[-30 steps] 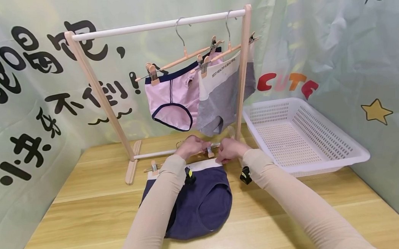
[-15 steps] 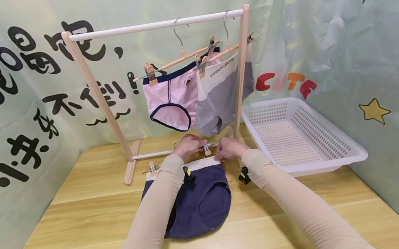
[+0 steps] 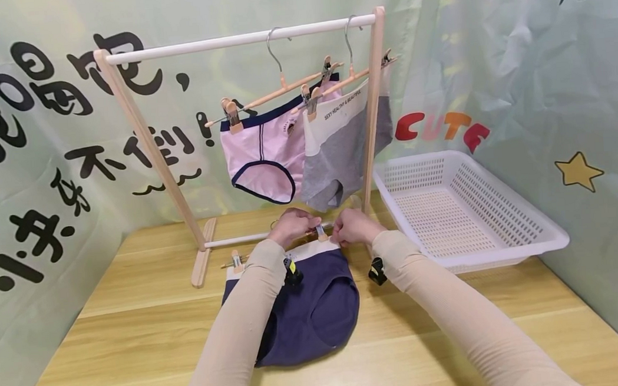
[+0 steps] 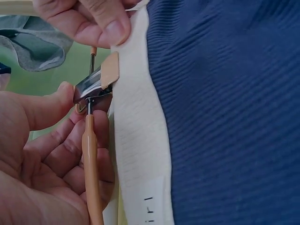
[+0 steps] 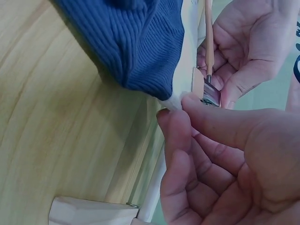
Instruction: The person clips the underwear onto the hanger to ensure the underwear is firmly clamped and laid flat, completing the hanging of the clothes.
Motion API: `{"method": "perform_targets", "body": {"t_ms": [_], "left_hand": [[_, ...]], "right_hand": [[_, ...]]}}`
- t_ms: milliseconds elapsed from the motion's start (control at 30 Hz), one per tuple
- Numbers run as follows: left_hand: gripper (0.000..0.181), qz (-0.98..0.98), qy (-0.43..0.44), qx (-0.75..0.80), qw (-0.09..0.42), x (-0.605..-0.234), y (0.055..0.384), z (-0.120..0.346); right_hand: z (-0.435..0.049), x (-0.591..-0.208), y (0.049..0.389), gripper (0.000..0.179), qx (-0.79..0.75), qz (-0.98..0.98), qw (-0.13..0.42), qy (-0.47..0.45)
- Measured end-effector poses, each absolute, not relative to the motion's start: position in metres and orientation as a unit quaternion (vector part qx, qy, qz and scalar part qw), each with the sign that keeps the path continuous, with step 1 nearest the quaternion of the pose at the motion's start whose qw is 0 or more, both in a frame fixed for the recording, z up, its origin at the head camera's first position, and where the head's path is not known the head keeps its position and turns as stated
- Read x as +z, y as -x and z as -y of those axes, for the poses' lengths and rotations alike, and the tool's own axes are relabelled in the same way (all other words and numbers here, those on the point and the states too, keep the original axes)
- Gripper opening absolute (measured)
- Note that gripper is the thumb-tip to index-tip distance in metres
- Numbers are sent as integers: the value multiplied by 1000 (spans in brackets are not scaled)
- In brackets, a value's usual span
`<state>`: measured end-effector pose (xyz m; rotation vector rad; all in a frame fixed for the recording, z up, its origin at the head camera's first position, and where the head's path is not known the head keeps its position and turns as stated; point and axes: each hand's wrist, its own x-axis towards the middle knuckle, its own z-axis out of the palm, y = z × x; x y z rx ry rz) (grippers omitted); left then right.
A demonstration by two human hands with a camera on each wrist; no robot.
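Observation:
Navy ribbed underpants (image 3: 311,311) with a white waistband (image 4: 136,108) lie on the table, waistband toward the rack. My left hand (image 3: 292,226) pinches the metal-and-peach clip (image 4: 96,82) of a clip hanger (image 4: 91,164), thumb on one side and fingers behind. The clip's peach pad sits at the waistband's edge. My right hand (image 3: 356,227) pinches the waistband's right corner between thumb and forefinger, close beside that clip, as the right wrist view shows. The hanger's other clip (image 3: 236,259) is at the waistband's left end.
A wooden rack (image 3: 375,112) with a white top rail stands behind. From it hang pink underpants (image 3: 263,142) and grey-and-white underpants (image 3: 338,150) on clip hangers. A white slotted basket (image 3: 472,260) stands at the right. The rack's white lower bar (image 3: 234,240) runs just beyond the hands.
The right end of the waistband has risen toward the hanger's clip, and the clip now overlaps its edge. Both hands have shifted only slightly.

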<state>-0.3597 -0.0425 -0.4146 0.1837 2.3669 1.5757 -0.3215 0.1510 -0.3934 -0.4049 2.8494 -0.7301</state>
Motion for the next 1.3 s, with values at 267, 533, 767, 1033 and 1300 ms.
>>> {"method": "perform_targets", "body": {"t_ms": [267, 533, 767, 1033, 1300], "left_hand": [[22, -838, -91, 517, 148, -412, 357, 44], [27, -858, -124, 479, 135, -415, 355, 45], [31, -898, -178, 397, 72, -416, 351, 42], [26, -930, -195, 312, 18, -410, 345, 46], [23, -922, -216, 320, 16, -393, 335, 86]], "right_hand": [[-151, -395, 324, 17, -251, -957, 48, 135], [-152, -393, 323, 23, -265, -955, 58, 122], [-151, -393, 322, 18, -218, -967, 71, 112], [-150, -389, 320, 21, -195, -970, 80, 119], [-160, -369, 317, 30, -192, -968, 82, 142]]}}
